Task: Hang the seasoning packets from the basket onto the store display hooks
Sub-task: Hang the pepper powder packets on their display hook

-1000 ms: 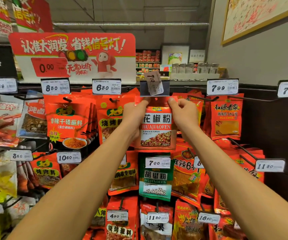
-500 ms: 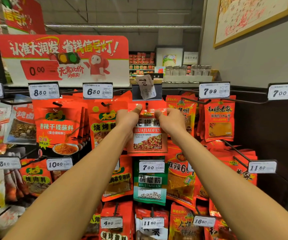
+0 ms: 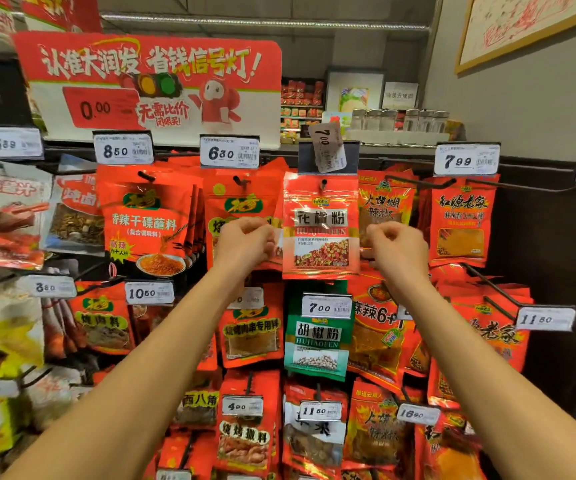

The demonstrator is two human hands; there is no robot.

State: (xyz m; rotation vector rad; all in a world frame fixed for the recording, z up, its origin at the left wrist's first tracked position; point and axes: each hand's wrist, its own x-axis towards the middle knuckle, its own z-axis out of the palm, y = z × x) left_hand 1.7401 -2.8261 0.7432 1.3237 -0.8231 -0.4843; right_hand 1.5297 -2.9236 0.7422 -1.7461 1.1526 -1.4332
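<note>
Head view: red foil seasoning packet (image 3: 320, 226) hung on black hook (image 3: 323, 185); left hand (image 3: 245, 241) pinching its left edge, right hand (image 3: 395, 252) curled, empty, just beside the right edge.

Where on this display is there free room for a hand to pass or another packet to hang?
Free: the bare dark panel right of the 7.99 packets, crossed by a bare hook. Crowded: everything left, packets overlapping around the huajiao packet between left hand and right hand.

glossy foil packet (image 3: 320, 226), dark metal hook (image 3: 322, 184)
</note>
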